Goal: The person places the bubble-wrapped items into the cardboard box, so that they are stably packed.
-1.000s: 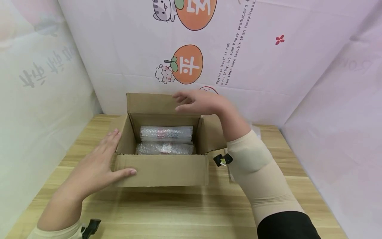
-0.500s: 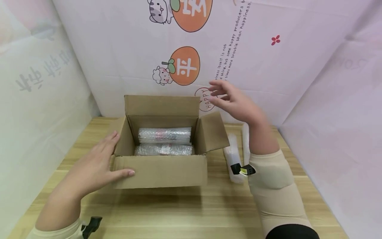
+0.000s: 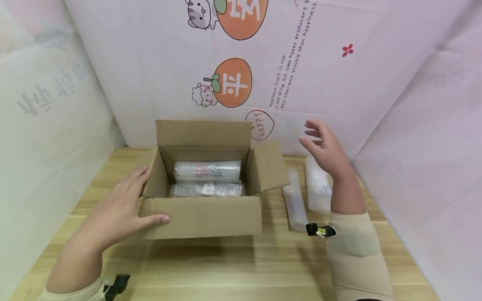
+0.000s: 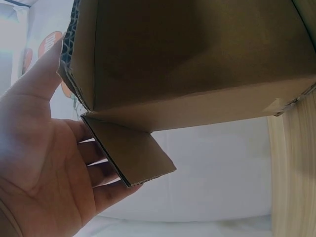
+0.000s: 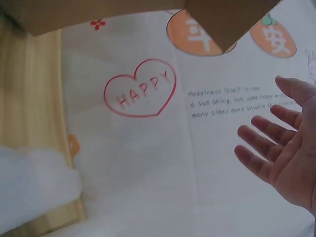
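An open cardboard box (image 3: 203, 217) stands on the wooden table with its flaps spread. Inside it lie two bubble-wrapped rolls, a rear one (image 3: 207, 170) and a front one (image 3: 206, 189), side by side. My left hand (image 3: 116, 213) rests against the box's left side, fingers along the left flap (image 4: 133, 153) and thumb on the front flap. In the right wrist view my right hand (image 5: 291, 148) has its fingers spread and holds nothing. From the head view, it hovers right of the box, above a bubble-wrapped package (image 3: 318, 188).
Another bubble-wrapped roll (image 3: 295, 200) lies on the wooden table (image 3: 226, 267) beside the box's right flap (image 3: 269, 165). White printed sheets (image 3: 308, 83) enclose the table at the back and both sides.
My right hand has moved from over the box's back flap to the right, uncovering the wrapped things on that side. My left hand has stayed at the box.
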The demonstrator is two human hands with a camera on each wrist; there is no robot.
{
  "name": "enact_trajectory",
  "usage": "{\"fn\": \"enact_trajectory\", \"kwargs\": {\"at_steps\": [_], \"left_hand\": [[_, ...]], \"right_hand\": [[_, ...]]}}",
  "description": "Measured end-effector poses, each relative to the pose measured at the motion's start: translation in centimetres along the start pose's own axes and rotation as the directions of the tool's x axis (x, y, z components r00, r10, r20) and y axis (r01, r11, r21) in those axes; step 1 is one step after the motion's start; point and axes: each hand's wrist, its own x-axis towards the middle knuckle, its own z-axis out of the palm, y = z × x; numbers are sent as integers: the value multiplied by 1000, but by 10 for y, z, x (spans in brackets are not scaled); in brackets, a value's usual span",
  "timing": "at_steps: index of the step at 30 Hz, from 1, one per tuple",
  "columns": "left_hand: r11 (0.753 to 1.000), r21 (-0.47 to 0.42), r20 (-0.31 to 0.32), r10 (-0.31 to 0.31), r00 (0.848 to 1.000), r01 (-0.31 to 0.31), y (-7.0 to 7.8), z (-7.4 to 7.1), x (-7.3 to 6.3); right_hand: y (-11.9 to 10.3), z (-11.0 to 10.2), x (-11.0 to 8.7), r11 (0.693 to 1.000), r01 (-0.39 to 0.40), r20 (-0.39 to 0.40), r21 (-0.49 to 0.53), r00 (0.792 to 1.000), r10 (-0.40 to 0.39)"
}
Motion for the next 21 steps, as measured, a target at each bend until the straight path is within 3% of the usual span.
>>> {"fn": "enact_trajectory", "kwargs": {"at_steps": [9,16,21], "left_hand": [[1000,-12,-27,-10,1000,10,-3,4,-1],[1000,-17,-8,-21,1000,21,-3,4,-3],[1000,-22,-11,-21,1000,21,-4,5,-2]], "right_hand": [[47,-8,-27,972,-216,-6,-93,976,216],[83,-9,-45,920,-328,-20,-214,943,332],[106,-5,-57,897,-378,-7,-229,922,386]]}}
